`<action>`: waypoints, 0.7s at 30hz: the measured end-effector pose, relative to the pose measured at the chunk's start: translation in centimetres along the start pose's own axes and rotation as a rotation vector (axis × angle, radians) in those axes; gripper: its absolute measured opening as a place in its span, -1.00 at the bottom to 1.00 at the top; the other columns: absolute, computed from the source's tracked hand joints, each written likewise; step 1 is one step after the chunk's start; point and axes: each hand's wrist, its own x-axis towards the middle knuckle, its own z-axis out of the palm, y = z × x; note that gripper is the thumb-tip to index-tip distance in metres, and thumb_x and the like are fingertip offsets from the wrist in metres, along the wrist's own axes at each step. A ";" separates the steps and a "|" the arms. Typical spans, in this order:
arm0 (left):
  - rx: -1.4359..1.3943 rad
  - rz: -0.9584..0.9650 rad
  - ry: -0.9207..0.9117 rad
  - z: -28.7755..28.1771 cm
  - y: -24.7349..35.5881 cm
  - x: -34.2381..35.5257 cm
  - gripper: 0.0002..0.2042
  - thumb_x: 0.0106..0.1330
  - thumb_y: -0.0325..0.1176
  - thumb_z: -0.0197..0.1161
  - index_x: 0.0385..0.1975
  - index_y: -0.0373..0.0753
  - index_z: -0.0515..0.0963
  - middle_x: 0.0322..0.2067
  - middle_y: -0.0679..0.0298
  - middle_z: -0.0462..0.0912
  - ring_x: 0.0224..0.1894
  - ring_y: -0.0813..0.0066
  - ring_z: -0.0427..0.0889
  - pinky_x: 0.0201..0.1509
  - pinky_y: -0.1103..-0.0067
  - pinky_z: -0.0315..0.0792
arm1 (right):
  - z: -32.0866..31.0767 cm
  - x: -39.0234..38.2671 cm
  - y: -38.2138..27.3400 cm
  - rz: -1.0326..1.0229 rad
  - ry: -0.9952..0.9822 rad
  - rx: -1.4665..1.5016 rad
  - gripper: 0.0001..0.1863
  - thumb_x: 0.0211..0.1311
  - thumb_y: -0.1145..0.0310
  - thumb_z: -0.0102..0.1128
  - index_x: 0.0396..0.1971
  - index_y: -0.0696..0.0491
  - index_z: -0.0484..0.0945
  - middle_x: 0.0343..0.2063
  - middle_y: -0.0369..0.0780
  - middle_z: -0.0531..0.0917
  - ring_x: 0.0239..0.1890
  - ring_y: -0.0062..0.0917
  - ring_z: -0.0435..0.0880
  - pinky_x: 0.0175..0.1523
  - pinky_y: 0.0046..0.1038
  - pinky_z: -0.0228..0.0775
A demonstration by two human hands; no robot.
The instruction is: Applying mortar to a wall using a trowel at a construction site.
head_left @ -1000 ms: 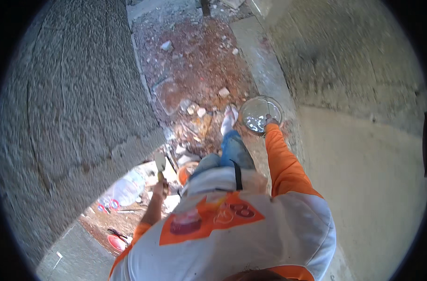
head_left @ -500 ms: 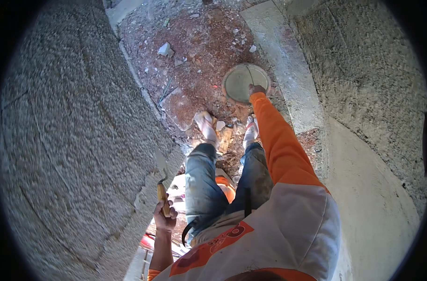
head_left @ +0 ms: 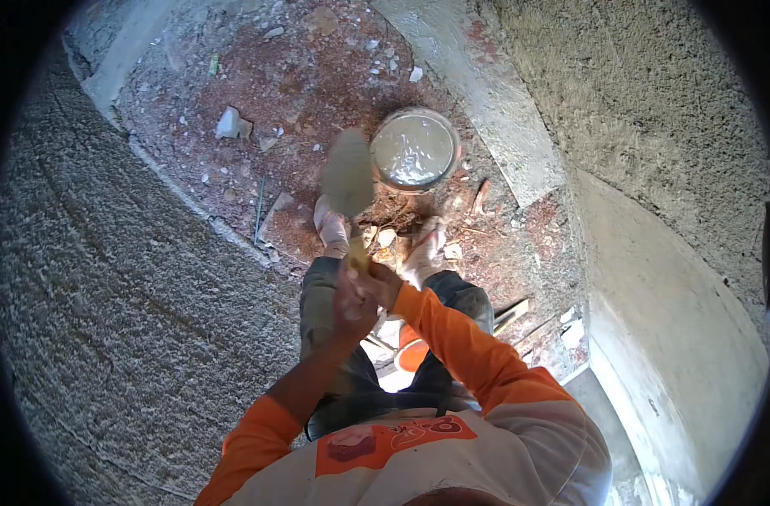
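Observation:
A pointing trowel (head_left: 348,173) stands out ahead of me, its leaf-shaped grey blade blurred by motion. Both hands meet at its pale wooden handle (head_left: 358,251) between my knees. My left hand (head_left: 349,299) is closed around the lower handle. From the right, my right hand (head_left: 383,282) closes against the same handle, though blur and overlap hide its exact finger positions. Just right of the blade sits a round bucket (head_left: 414,150) with shiny liquid in it; neither hand touches it.
Rough plastered walls rise at left (head_left: 148,295) and right (head_left: 629,101). Reddish dirt ground (head_left: 292,84) bears white rubble, including a larger chunk (head_left: 229,123). A pale slab strip (head_left: 494,110) runs right of the bucket. An orange container (head_left: 413,352) and wood scraps lie below my legs.
My right hand has left the bucket and come back to the trowel. My left hand has brought the trowel from the left wall to between my knees. The view has shifted.

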 end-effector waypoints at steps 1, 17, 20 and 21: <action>-0.056 -0.087 -0.211 0.7 -0.8 -0.1 -0.53 0.09 -0.46 0.12 0.04 -0.33 0.20 -0.38 0.09 0.47 -0.38 0.21 0.54 -0.40 0.41 0.41 | -0.6 -0.4 0.2 0.045 0.210 -0.130 -0.59 0.15 0.11 0.06 -0.12 0.10 0.41 -0.43 -0.33 0.50 -0.38 -0.66 0.46 -0.30 -0.62 0.31; -0.189 -0.731 -0.253 15.6 -26.0 19.0 -0.46 0.23 0.05 -0.12 -0.01 -0.32 0.29 -0.24 0.02 0.52 -0.17 0.06 0.47 -0.03 0.35 0.29 | -23.9 14.0 -9.5 0.393 0.350 -1.942 -0.60 0.17 0.18 -0.12 -0.02 -0.01 0.41 -0.10 -0.09 0.52 -0.04 -0.27 0.50 -0.02 -0.36 0.36; -0.363 -0.859 -0.223 18.0 -25.5 22.2 -0.43 0.23 0.13 -0.17 -0.01 -0.26 0.29 -0.17 0.11 0.43 -0.13 0.22 0.39 0.02 0.19 0.19 | -22.6 14.2 -11.5 0.359 0.432 -1.836 -0.67 0.12 0.27 -0.08 -0.13 0.01 0.48 -0.15 -0.11 0.55 -0.08 -0.29 0.53 -0.04 -0.33 0.39; -0.424 -0.933 -0.227 18.4 -25.1 22.1 -0.42 0.23 0.16 -0.19 -0.01 -0.24 0.28 -0.14 0.14 0.40 -0.11 0.27 0.36 0.04 0.13 0.15 | -22.2 13.3 -11.6 0.382 0.469 -1.777 -0.70 0.10 0.30 -0.06 -0.17 0.02 0.50 -0.16 -0.12 0.56 -0.09 -0.29 0.54 -0.05 -0.32 0.40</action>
